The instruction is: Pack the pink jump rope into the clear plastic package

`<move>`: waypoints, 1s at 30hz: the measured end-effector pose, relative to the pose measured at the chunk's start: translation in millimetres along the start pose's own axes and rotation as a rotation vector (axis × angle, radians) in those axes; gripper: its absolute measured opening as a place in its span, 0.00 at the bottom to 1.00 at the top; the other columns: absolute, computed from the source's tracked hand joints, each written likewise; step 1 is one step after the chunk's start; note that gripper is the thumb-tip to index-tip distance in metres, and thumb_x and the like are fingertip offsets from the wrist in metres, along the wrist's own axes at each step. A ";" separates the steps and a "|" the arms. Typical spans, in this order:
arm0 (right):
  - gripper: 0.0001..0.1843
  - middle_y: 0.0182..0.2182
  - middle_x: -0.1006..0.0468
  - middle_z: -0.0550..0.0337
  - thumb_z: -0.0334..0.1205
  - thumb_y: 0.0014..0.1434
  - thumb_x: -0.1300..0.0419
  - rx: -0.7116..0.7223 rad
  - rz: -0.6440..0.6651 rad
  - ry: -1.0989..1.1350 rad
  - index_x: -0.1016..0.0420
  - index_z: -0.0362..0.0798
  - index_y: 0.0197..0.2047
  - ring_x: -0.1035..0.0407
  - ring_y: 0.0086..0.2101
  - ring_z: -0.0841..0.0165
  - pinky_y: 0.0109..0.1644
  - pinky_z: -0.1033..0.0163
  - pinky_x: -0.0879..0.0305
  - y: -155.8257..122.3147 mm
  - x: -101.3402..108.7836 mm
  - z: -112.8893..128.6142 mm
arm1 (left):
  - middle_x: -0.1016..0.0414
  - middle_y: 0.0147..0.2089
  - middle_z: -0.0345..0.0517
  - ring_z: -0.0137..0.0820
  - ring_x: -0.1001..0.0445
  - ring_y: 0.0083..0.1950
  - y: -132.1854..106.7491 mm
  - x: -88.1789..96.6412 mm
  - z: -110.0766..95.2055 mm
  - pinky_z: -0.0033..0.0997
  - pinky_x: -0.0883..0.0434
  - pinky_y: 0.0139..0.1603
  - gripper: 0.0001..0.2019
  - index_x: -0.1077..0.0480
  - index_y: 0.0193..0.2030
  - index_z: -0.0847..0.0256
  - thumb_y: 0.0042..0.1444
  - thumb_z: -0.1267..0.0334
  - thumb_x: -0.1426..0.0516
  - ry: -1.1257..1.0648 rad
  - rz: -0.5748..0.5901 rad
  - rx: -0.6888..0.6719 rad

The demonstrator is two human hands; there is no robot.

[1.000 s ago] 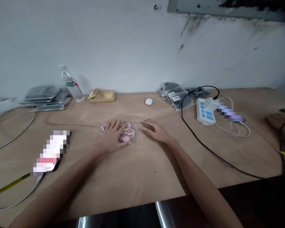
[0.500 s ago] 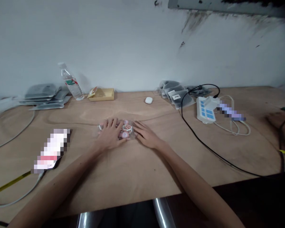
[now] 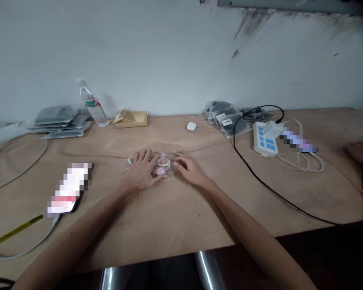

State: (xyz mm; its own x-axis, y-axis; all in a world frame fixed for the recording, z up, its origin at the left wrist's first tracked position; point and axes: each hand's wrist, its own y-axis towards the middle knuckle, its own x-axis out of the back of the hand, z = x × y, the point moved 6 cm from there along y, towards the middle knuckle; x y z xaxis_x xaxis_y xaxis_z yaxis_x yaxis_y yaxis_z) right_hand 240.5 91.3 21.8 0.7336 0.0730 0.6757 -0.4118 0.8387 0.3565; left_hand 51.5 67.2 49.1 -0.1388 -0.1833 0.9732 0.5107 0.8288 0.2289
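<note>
A clear plastic bag (image 3: 161, 171) with small pink and white pieces in it lies flat on the wooden table (image 3: 169, 217). Spread over the bag's left part is my left hand (image 3: 141, 170), palm down with its fingers apart, hiding much of what is inside. My right hand (image 3: 190, 168) rests at the bag's right edge, fingers bent and thumb apart from them. Nothing shows between its fingers, and I cannot tell whether the tips touch the plastic.
Left: a phone (image 3: 71, 187) on a cable, stacked grey pouches (image 3: 56, 117), a tilted water bottle (image 3: 93, 104). Behind: a shallow yellow box (image 3: 134, 119), a white case (image 3: 191, 126), more pouches (image 3: 225, 117). Right: a power strip (image 3: 264, 141), black cable (image 3: 254, 177), another person's hand (image 3: 361, 151).
My right hand has lifted and curled its fingers, with the thumb now apart from them. My left hand stays on the bag. The whole view has shifted slightly.
</note>
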 end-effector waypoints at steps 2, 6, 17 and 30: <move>0.19 0.60 0.25 0.50 0.49 0.71 0.49 0.017 0.060 0.092 0.21 0.49 0.52 0.43 0.68 0.55 0.70 0.40 0.46 -0.1 -1.2 5.3 | 0.38 0.65 0.65 0.59 0.40 0.66 -0.2 -1.0 -0.3 0.63 0.44 0.65 0.40 0.40 0.69 0.61 0.60 0.32 0.50 0.017 0.003 0.000; 0.33 0.69 0.37 0.50 0.59 0.69 0.46 0.132 0.237 0.023 0.37 0.49 0.70 0.53 0.71 0.53 0.73 0.40 0.51 -6.9 -8.0 18.9 | 0.39 0.67 0.67 0.62 0.40 0.66 0.0 -2.1 -0.3 0.64 0.44 0.64 0.41 0.39 0.68 0.62 0.60 0.32 0.49 0.056 0.009 0.016; 0.44 0.73 0.47 0.44 0.67 0.68 0.52 0.119 0.249 -0.279 0.48 0.45 0.75 0.61 0.73 0.49 0.73 0.39 0.54 -11.8 -21.2 3.2 | 0.38 0.68 0.67 0.59 0.41 0.69 0.4 4.6 2.9 0.62 0.44 0.66 0.33 0.39 0.67 0.66 0.64 0.42 0.50 -0.010 0.073 0.025; 0.30 0.69 0.38 0.43 0.44 0.68 0.49 0.098 0.205 -0.317 0.38 0.43 0.70 0.47 0.69 0.50 0.71 0.40 0.49 -6.1 0.1 -9.9 | 0.19 0.48 0.50 0.42 0.20 0.47 -5.7 10.7 22.5 0.41 0.27 0.49 0.21 0.28 0.54 0.55 0.71 0.56 0.60 -0.335 0.092 0.227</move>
State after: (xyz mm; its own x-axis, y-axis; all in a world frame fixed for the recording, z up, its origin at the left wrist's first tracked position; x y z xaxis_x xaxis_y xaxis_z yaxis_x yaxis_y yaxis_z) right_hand 248.4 91.5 13.3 0.4336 0.0508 0.8997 -0.5935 0.7673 0.2427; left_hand 28.0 72.4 57.7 -0.3893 0.0481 0.9198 0.3392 0.9359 0.0947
